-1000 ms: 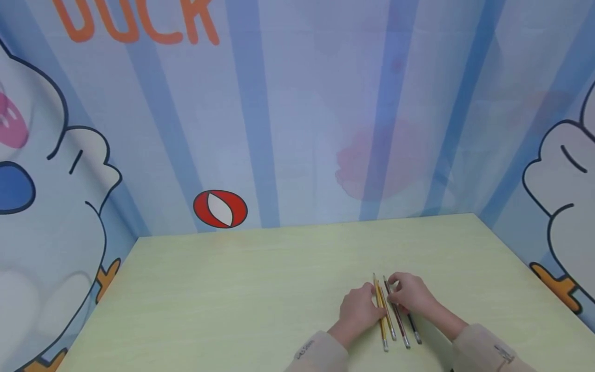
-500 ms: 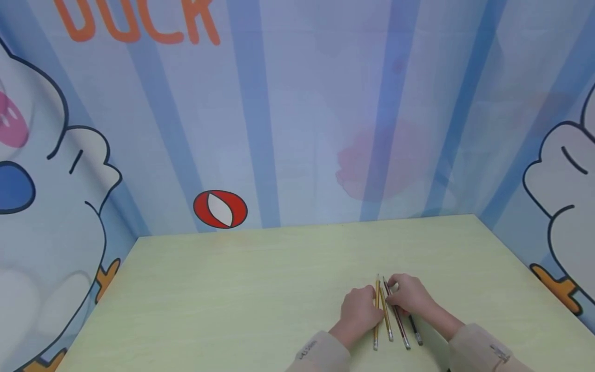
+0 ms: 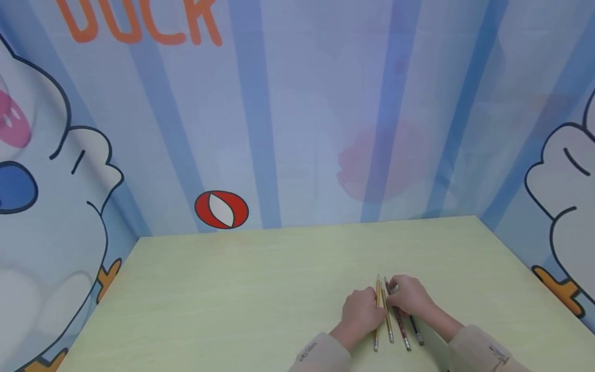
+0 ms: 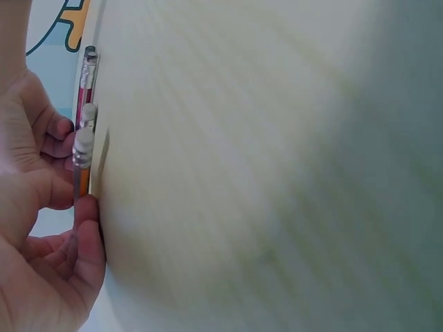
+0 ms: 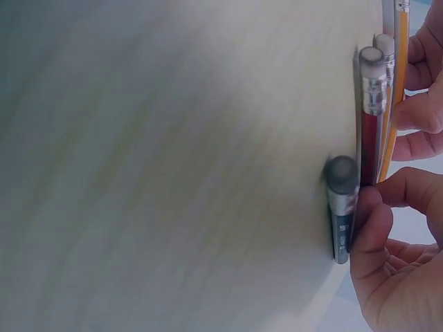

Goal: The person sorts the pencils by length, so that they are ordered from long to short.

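Several eraser-tipped pencils lie side by side at the right of the table, erasers toward me. My left hand (image 3: 362,311) pinches the leftmost yellow pencil (image 3: 376,336) between thumb and fingers. Just right of it lies a second yellow pencil (image 3: 388,325). My right hand (image 3: 411,295) holds the dark red pencil (image 5: 371,131) between thumb and fingertips, its eraser end sticking out toward me. A black pencil (image 5: 342,228) lies outermost on the right, partly hidden under that hand. In the left wrist view, eraser ends (image 4: 84,141) show beside both hands.
The pale yellow-green table (image 3: 232,289) spreads widely to the left of the hands. A striped blue printed backdrop (image 3: 307,129) rises behind it, with printed side panels left and right. Beige sleeves (image 3: 323,354) cover both forearms.
The leftmost yellow pencil's eraser end has swung left, so it stands apart from the second yellow pencil, which has also shifted slightly left. Both hands stay nearly in place.
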`<state>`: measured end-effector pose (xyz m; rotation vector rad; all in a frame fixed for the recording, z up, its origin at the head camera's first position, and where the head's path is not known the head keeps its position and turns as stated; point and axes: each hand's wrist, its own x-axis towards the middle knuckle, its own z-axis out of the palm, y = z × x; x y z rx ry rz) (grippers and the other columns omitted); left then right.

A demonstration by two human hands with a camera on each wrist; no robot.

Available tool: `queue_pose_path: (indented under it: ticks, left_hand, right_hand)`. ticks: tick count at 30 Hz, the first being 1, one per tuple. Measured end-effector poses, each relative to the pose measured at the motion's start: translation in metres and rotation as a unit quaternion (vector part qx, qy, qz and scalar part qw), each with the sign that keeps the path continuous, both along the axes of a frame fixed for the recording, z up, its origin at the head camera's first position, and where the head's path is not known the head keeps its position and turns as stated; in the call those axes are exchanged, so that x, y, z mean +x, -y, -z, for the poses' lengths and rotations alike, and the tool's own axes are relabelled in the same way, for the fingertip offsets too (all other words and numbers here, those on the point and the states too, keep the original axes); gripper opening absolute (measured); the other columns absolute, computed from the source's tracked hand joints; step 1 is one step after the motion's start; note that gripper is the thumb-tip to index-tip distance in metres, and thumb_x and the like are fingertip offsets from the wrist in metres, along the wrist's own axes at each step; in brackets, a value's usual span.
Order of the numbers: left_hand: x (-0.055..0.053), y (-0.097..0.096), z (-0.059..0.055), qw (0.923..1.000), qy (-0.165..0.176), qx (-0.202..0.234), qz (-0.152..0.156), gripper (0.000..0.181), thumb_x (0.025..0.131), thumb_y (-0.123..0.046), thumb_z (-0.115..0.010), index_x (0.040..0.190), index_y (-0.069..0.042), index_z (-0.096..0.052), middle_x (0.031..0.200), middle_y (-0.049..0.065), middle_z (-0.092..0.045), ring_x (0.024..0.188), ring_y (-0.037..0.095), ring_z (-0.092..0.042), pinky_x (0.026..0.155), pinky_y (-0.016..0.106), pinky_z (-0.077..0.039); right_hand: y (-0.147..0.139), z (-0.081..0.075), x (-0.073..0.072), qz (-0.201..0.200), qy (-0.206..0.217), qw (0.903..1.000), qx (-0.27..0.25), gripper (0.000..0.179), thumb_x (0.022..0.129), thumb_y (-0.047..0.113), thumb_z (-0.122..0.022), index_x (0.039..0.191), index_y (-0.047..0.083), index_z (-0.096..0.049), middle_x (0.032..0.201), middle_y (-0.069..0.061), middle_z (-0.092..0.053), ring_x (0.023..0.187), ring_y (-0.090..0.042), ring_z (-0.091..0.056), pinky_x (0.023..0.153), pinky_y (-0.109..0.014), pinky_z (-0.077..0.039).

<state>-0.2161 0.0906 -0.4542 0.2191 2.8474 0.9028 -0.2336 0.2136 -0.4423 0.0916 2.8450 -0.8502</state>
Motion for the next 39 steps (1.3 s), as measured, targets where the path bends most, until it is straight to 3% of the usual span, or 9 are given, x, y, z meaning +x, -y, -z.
queue_pose_path:
  ticks: [5, 11, 20, 30, 39]
  left_hand:
    - [-0.001, 0.003, 0.001, 0.9998, 0.014, 0.012, 0.005, 0.014, 0.076, -0.024, -0.063, 0.081, -0.013, -0.055, 0.057, -0.006, -0.047, 0.044, 0.006, -0.042, 0.042, 0.018, -0.031]
    - [-0.003, 0.012, 0.003, 0.9994, -0.011, 0.027, 0.018, 0.025, 0.075, -0.022, -0.063, 0.098, -0.014, -0.059, 0.053, -0.006, -0.047, 0.043, 0.007, -0.04, 0.043, 0.019, -0.03]
    - [-0.008, 0.029, 0.0, 0.9898, -0.019, 0.137, 0.034, 0.031, 0.074, -0.017, -0.063, 0.104, -0.014, -0.055, 0.062, -0.008, -0.054, 0.048, 0.004, -0.045, 0.045, 0.018, -0.036]
    - [-0.007, 0.041, -0.011, 0.9709, 0.0, 0.239, 0.014, 0.032, 0.075, -0.013, -0.058, 0.106, -0.015, -0.051, 0.074, -0.007, -0.058, 0.05, 0.003, -0.051, 0.047, 0.019, -0.038]
    - [-0.004, 0.05, -0.012, 0.9537, 0.02, 0.299, 0.021, 0.033, 0.074, -0.007, -0.055, 0.106, -0.013, -0.048, 0.076, -0.004, -0.057, 0.051, 0.007, -0.056, 0.047, 0.019, -0.045]
  right_hand:
    - [-0.002, -0.001, 0.002, 0.004, -0.024, 0.9996, -0.016, 0.027, 0.069, 0.003, -0.058, 0.094, -0.004, -0.058, 0.053, -0.002, -0.053, 0.04, -0.009, -0.044, 0.04, -0.019, -0.036]
    - [-0.003, -0.005, -0.001, 0.016, -0.036, 0.9986, -0.035, 0.022, 0.07, 0.004, -0.058, 0.091, -0.003, -0.058, 0.057, -0.003, -0.055, 0.043, -0.01, -0.047, 0.042, -0.021, -0.039]
    - [-0.002, -0.012, -0.003, 0.015, -0.056, 0.993, -0.102, 0.021, 0.074, 0.005, -0.055, 0.093, -0.002, -0.057, 0.055, -0.002, -0.053, 0.043, -0.011, -0.047, 0.043, -0.025, -0.039]
    - [0.006, -0.023, 0.003, -0.013, -0.049, 0.9677, -0.247, 0.029, 0.081, 0.007, -0.052, 0.107, -0.007, -0.049, 0.065, -0.004, -0.056, 0.055, -0.014, -0.055, 0.053, -0.028, -0.049]
    - [0.018, -0.028, 0.011, -0.064, -0.013, 0.9487, -0.31, 0.032, 0.082, 0.008, -0.052, 0.109, -0.008, -0.046, 0.07, -0.003, -0.059, 0.059, -0.013, -0.057, 0.054, -0.028, -0.049]
